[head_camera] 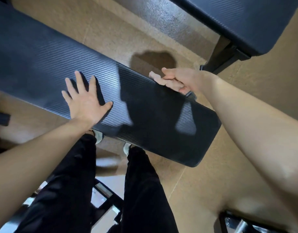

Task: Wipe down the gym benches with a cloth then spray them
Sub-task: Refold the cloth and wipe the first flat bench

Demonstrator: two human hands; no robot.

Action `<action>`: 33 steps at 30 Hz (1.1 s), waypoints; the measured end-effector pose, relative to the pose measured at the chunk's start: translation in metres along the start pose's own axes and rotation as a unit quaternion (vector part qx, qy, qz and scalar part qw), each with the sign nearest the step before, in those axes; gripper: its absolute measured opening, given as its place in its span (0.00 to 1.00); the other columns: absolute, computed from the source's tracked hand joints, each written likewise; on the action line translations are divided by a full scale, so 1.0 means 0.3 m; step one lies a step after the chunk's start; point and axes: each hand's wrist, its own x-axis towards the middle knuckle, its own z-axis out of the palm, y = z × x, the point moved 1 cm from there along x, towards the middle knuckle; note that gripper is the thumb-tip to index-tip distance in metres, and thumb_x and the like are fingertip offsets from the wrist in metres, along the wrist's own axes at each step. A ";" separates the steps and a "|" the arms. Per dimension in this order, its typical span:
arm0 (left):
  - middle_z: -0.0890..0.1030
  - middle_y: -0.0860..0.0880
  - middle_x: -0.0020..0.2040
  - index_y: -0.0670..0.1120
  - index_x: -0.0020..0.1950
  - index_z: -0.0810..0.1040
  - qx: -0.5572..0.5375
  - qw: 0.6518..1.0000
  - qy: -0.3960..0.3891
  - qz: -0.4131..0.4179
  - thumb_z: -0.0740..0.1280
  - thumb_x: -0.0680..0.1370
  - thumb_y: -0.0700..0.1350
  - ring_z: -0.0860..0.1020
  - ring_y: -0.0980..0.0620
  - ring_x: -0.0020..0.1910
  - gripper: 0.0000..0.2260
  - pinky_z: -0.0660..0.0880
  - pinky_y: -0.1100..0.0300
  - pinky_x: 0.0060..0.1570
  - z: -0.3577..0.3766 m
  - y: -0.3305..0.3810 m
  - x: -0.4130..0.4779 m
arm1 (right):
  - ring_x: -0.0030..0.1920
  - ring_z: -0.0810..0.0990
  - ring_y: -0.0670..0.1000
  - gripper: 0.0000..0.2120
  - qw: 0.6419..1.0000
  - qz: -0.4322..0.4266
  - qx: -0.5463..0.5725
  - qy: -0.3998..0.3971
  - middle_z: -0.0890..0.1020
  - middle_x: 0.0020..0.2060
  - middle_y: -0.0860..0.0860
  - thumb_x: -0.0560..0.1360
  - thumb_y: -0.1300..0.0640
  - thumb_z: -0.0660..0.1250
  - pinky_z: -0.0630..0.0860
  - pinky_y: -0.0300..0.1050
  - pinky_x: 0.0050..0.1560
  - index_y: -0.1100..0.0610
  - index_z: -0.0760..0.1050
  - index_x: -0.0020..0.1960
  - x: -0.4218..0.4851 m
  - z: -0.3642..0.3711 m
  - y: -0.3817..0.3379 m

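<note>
A long black textured gym bench pad (44, 64) runs from upper left to lower right below me. My left hand (85, 100) lies flat on its top near the front edge, fingers spread, nothing in it. My right hand (173, 79) is at the pad's far edge with the fingers curled over it. Something pale shows at the fingertips, but it is blurred and could be a cloth or just fingers. No spray bottle is in view.
A second black bench (246, 22) with its dark metal leg (220, 56) stands at the upper right, across a strip of tan floor (246, 98). My legs in black trousers (141, 190) stand against the near bench. Metal frame parts (104, 192) lie behind my feet.
</note>
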 end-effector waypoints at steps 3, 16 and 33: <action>0.37 0.37 0.82 0.51 0.84 0.44 -0.006 0.997 -0.042 -0.059 0.68 0.71 0.73 0.41 0.27 0.79 0.53 0.48 0.25 0.74 -0.013 -0.066 0.037 | 0.30 0.61 0.51 0.28 0.998 -0.005 0.011 -0.057 0.72 0.33 0.53 0.69 0.29 0.63 0.54 0.48 0.33 0.52 0.77 0.52 0.000 0.034 -0.086; 0.67 0.43 0.74 0.49 0.80 0.64 -0.028 0.998 0.002 0.058 0.74 0.71 0.64 0.68 0.35 0.66 0.41 0.72 0.39 0.61 -0.117 -0.336 0.112 | 0.65 0.69 0.48 0.22 0.998 0.034 -0.036 -0.026 0.73 0.65 0.42 0.81 0.39 0.57 0.69 0.56 0.68 0.49 0.70 0.70 0.049 0.189 -0.440; 0.45 0.40 0.83 0.55 0.83 0.51 -0.043 0.997 0.007 -0.059 0.69 0.70 0.72 0.46 0.31 0.81 0.49 0.51 0.33 0.78 -0.224 -0.802 0.304 | 0.57 0.74 0.49 0.23 0.994 0.100 -0.033 -0.016 0.75 0.63 0.49 0.78 0.36 0.61 0.74 0.51 0.57 0.53 0.75 0.62 0.149 0.418 -0.942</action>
